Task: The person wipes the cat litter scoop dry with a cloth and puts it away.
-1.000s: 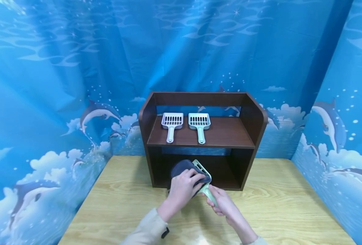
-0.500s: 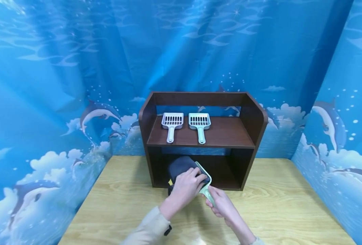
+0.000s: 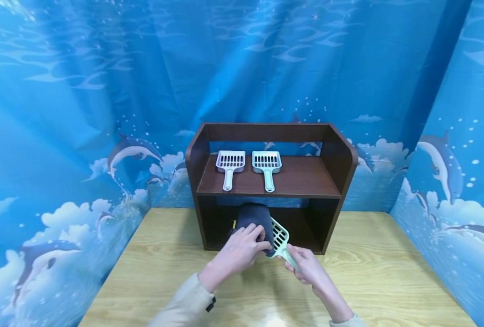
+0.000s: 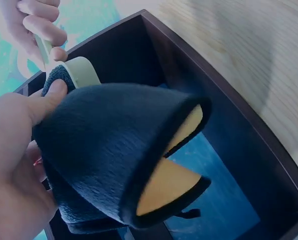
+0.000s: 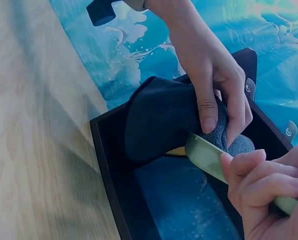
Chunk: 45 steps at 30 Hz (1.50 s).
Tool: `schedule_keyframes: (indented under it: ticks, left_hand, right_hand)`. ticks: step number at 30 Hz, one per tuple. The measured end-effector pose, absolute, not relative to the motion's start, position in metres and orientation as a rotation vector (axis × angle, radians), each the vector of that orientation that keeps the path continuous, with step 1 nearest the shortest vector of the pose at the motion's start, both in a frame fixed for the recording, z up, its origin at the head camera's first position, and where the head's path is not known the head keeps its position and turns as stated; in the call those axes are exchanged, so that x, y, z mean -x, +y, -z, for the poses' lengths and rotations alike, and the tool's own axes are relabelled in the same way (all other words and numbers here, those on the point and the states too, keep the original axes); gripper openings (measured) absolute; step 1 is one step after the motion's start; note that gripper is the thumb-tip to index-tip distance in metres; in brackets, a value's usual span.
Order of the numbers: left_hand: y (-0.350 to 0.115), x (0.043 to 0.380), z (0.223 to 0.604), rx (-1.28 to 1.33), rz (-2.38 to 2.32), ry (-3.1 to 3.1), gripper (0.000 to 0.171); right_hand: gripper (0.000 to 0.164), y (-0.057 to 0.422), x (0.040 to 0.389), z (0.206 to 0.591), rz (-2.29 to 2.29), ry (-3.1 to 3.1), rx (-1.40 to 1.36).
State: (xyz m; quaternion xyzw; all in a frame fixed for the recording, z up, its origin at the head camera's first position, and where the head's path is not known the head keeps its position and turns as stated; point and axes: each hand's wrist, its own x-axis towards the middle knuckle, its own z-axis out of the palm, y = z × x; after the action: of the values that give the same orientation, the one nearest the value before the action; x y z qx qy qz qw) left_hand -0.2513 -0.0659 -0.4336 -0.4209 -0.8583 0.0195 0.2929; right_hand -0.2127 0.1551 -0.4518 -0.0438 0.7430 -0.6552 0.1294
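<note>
My left hand [image 3: 239, 247] pinches a dark navy cloth [image 3: 251, 215] with black edging, bunched against a pale green litter scoop [image 3: 280, 237]. In the left wrist view the cloth [image 4: 99, 135] droops in a fold that shows its yellow-orange underside [image 4: 166, 187]. The handle of the scoop is gripped in my right hand [image 3: 307, 265], fingers curled round it. Slots of the scoop head face up, partly covered by the cloth on the left. From the right wrist view, the thumb [image 5: 207, 112] of the left hand presses cloth at the scoop's rim [image 5: 206, 155].
A dark brown two-tier shelf [image 3: 340, 181] stands behind the hands. On its upper board lie a white litter scoop [image 3: 230, 165] and a light green litter scoop [image 3: 267, 165], handles forward. The wooden table [image 3: 156, 259] extends around it, backed by a blue dolphin-print curtain [image 3: 82, 159].
The held scoop has turned from nearly edge-on to slots showing and shifted right with my right hand. The cloth has swung right, and my left hand's wrist has moved slightly left.
</note>
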Motion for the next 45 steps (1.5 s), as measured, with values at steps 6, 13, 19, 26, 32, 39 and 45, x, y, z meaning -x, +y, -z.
schedule_keyframes:
  ticks: [6,13,19,26,32,39,45]
  left_hand:
    - [-0.075,0.254,0.436,1.056,-0.093,-2.241,0.028]
    - [-0.088,0.262,0.439,0.879,0.013,-2.271,0.016]
    - [-0.085,0.262,0.448,0.834,0.102,-2.213,0.018]
    - [-0.070,0.258,0.456,0.721,0.214,-2.117,0.020]
    - [-0.059,0.263,0.451,0.549,0.257,-2.102,0.027]
    - [-0.054,0.262,0.452,0.610,0.149,-2.073,0.029]
    - [-0.058,0.254,0.456,0.675,0.098,-2.065,0.024]
  right_hand:
    - [0.051,0.156,0.212,0.450,1.882,2.152,0.171]
    - [0.050,0.156,0.210,0.452,1.857,2.196,0.180]
    - [0.047,0.154,0.209,0.453,1.875,2.167,0.167]
    - [0.050,0.142,0.207,0.453,1.902,2.166,0.169]
    - [0.048,0.126,0.200,0.457,1.853,2.213,0.170]
    - [0.046,0.134,0.203,0.452,1.971,2.172,0.100]
    - [0.048,0.146,0.205,0.447,1.982,2.171,0.100]
